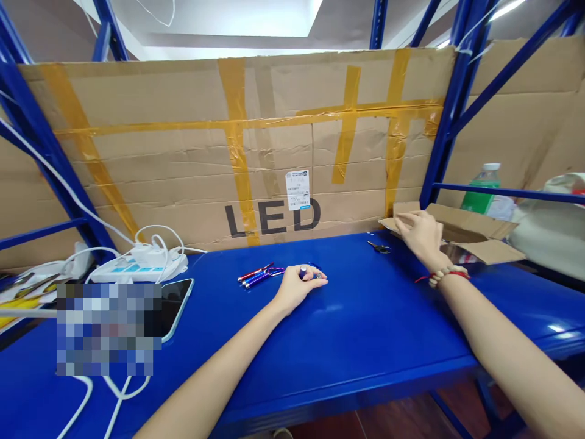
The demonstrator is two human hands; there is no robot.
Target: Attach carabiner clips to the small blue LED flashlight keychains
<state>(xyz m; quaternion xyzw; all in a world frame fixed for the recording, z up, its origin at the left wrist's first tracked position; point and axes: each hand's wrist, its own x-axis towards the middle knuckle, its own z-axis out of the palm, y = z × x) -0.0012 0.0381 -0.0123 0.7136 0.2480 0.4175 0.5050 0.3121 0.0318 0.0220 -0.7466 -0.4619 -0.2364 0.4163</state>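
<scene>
My left hand (298, 284) rests on the blue table (365, 329), its fingers closed around a small blue pen-like light (304, 272). Just left of it lie a red and a purple pen light (258, 275) side by side. My right hand (420, 235) reaches to the back right and touches the flap of an open cardboard box (475, 235). That wrist wears a bead bracelet and a red string. A small dark key-like item (379, 247) lies on the table just left of the right hand.
A large taped cardboard sheet marked LED (274, 152) stands along the back. At the left are a white power strip with cables (141, 262), a phone (176, 302) and a blurred patch. A green bottle (482, 186) and a white bag (555, 225) sit behind the box. Blue rack posts flank the table.
</scene>
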